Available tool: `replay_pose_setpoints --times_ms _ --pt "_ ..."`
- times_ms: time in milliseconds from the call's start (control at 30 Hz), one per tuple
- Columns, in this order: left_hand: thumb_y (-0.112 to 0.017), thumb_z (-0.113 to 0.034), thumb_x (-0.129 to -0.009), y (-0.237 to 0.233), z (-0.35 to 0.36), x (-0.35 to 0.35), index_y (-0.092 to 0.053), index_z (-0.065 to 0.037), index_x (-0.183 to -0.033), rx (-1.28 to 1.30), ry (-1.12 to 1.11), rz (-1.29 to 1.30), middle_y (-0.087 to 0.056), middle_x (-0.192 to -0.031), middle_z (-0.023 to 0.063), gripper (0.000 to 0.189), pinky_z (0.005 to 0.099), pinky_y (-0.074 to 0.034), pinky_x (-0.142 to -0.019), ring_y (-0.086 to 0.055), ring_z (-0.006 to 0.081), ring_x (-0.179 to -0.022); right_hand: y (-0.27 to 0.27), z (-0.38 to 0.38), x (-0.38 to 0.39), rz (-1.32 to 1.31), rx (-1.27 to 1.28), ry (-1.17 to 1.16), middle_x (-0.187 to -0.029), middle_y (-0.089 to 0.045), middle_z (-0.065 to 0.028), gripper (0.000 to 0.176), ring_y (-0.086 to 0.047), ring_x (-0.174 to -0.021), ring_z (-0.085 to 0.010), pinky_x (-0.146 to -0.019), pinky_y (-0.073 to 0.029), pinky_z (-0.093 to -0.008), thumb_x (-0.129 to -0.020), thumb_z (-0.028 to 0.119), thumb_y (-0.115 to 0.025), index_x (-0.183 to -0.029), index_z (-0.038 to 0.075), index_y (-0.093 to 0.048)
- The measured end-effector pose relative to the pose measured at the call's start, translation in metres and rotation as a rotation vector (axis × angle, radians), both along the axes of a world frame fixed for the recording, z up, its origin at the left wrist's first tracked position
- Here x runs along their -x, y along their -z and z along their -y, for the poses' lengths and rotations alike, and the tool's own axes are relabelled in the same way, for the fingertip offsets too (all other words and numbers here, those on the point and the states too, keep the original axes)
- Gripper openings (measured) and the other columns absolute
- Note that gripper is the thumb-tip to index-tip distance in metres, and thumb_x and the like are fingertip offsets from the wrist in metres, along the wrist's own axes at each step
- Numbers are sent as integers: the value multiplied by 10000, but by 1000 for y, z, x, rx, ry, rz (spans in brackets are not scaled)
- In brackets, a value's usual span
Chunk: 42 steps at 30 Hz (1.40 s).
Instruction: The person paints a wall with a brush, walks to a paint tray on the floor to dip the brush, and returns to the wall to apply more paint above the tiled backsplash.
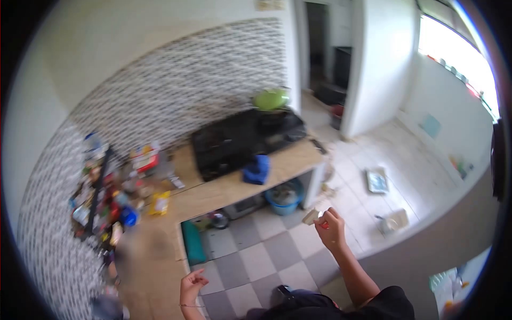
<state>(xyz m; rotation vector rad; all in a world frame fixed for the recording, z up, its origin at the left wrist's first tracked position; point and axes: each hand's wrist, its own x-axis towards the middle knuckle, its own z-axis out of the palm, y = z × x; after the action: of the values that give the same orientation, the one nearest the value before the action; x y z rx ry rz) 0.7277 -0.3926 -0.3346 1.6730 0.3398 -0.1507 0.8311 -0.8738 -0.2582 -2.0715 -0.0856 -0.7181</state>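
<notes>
My right hand is closed around a small pale object, with a bit of red showing at the fingers; what it is I cannot make out. It is held up over the tiled floor. Lower and to the left, my left hand has its fingers apart and slightly curled, with nothing in them, beside the wooden counter. Nearest to it on the floor side is a green object under the counter edge.
A black stove carries a green lid. A blue cloth lies at its front edge. Below stands a blue basin. Cluttered items and a yellow packet are at left. A low wall runs at right.
</notes>
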Motion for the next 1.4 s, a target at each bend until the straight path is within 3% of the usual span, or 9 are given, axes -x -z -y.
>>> replay_pose_setpoints --times_ms 67,267,400,567,667,867,1133,1333,1400 --pt "-757 43 -763 10 54 -41 -627 41 -1204 23 126 -109 -696 -824 69 460 237 -547 -711 -675 127 -766 15 54 14 -45 79 138 -730 -503 -90 308 -580 -582 -181 -494 -472 -278 -713 -84 -745 -683 -2 -450" --pt "-729 50 -800 34 145 -164 -638 64 -1171 56 392 -191 -723 -881 135 382 259 -571 -786 -694 154 -781 31 154 41 -197 -33 488 -724 -482 -57 342 -592 -496 -127 -408 -441 -251 -777 -47 -740 -685 4 -415" --pt "-706 47 -815 44 199 -253 -567 66 -1268 117 555 -202 -719 -965 158 474 259 -556 -798 -687 152 -842 40 187 34 -227 -24 644 -716 -488 -61 343 -588 -496 -127 -411 -442 -250 -772 -42 -751 -687 0 -421" --pt "-835 14 -687 71 297 -359 -565 20 -1286 25 842 -158 -689 -796 53 657 226 -521 -723 -656 101 -770 41 221 -9 -345 -76 746 -712 -510 -97 305 -560 -555 -207 -521 -458 -302 -717 -18 -773 -708 -7 -469" --pt "-839 -8 -698 70 373 -411 -576 19 -1276 38 1015 -156 -703 -805 60 636 223 -520 -710 -652 92 -748 24 235 -43 -414 44 756 -715 -509 -101 297 -574 -584 -217 -543 -462 -315 -723 -2 -774 -724 -1 -477" --pt "-740 31 -791 64 527 -506 -595 31 -1260 111 1286 -304 -730 -917 131 491 259 -551 -796 -691 132 -850 -2 292 -84 -482 21 826 -782 -542 -119 323 -590 -629 -247 -571 -478 -338 -716 85 -821 -768 -8 -516" --pt "-551 77 -894 78 716 -568 -539 15 -1325 120 1519 -335 -711 -1076 144 436 262 -528 -879 -672 156 -989 71 378 -65 -486 -147 1168 -813 -495 -108 275 -581 -616 -223 -574 -487 -335 -678 11 -808 -780 -30 -556" --pt "-650 -52 -867 152 838 -595 -456 -11 -1404 -182 1585 -222 -669 -1206 104 572 287 -519 -853 -644 143 -1010 142 526 -75 -559 -227 1133 -805 -471 -101 229 -540 -641 -206 -578 -485 -330 -678 56 -820 -819 3 -648" --pt "-673 -203 -870 175 861 -611 -462 -4 -1395 -467 1641 -138 -649 -1234 138 600 332 -489 -929 -631 232 -1096 141 573 -88 -556 -225 1087 -800 -465 -102 228 -535 -647 -214 -578 -480 -335 -689 88 -822 -818 8 -652"
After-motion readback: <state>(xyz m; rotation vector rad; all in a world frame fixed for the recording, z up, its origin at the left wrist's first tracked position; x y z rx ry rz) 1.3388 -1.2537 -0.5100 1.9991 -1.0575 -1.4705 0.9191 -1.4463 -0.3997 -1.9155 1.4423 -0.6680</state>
